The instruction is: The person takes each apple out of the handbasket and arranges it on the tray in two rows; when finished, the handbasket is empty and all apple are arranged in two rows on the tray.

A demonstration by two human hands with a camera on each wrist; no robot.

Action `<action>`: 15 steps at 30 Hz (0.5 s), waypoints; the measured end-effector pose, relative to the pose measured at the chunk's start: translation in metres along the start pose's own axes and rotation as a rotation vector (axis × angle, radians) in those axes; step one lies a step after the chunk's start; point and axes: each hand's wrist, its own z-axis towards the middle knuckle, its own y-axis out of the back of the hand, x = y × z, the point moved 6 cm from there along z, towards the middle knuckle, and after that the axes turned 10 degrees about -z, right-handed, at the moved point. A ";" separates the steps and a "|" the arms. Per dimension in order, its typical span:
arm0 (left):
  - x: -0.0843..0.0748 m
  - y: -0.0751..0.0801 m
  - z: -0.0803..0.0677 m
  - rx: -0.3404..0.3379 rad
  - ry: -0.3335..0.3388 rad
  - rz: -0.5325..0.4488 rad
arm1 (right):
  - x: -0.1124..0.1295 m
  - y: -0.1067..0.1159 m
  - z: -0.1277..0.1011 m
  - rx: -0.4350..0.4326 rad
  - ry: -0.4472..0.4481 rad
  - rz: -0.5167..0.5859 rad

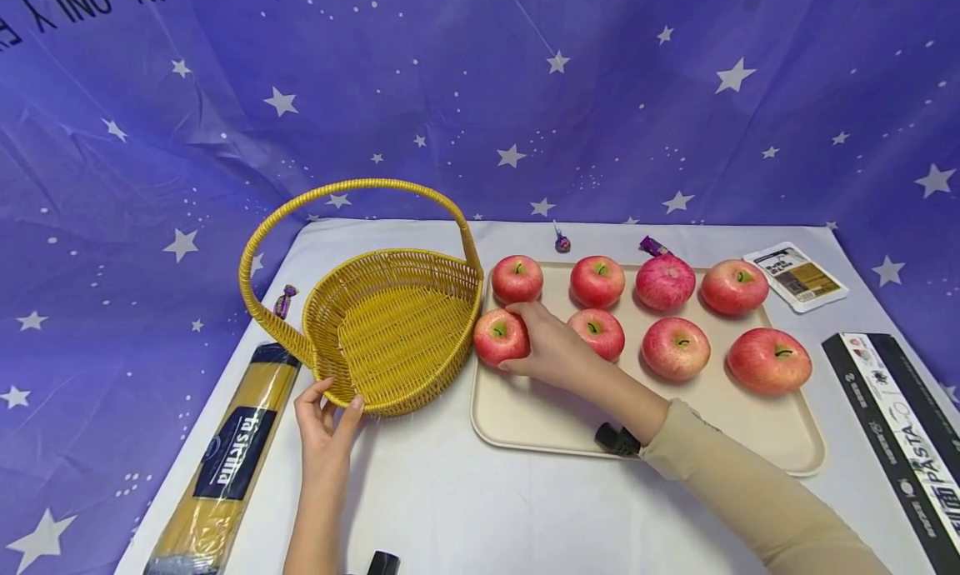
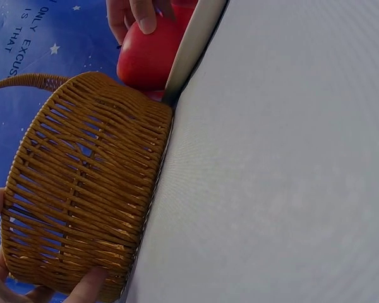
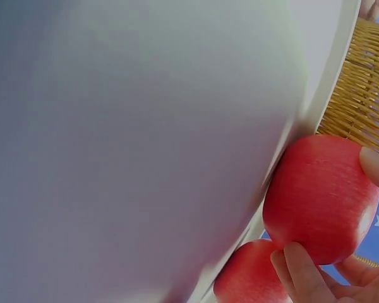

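Observation:
A yellow woven basket (image 1: pixel 405 325) with a tall arched handle stands on the white table, its inside bare. My left hand (image 1: pixel 327 417) grips its near-left rim, with fingers spread on the wicker wall (image 2: pixel 82 183) in the left wrist view. Just right of the basket, my right hand (image 1: pixel 551 346) holds a red apple (image 1: pixel 501 338) at the left edge of the beige tray (image 1: pixel 540 425). Thumb and fingers sit on either side of this apple (image 3: pixel 322 196) in the right wrist view. Several more apples (image 1: pixel 677 348) lie on the tray in two rows.
A pack of spaghetti (image 1: pixel 232 458) lies left of the basket, with a purple-wrapped candy (image 1: pixel 285 301) behind it. Behind the tray are a lollipop (image 1: pixel 562 242) and another wrapped candy (image 1: pixel 655 246). To the right lie a white food packet (image 1: pixel 798 275) and a black pasta box (image 1: pixel 900 442).

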 end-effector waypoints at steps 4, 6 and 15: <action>0.000 0.000 0.000 -0.001 -0.008 -0.005 | 0.000 0.003 -0.002 0.003 0.006 -0.014; 0.000 0.000 0.000 0.002 -0.012 -0.009 | 0.000 0.008 -0.004 -0.013 0.011 -0.026; -0.011 -0.005 0.000 -0.015 -0.041 0.027 | -0.003 0.045 -0.035 -0.087 0.032 -0.003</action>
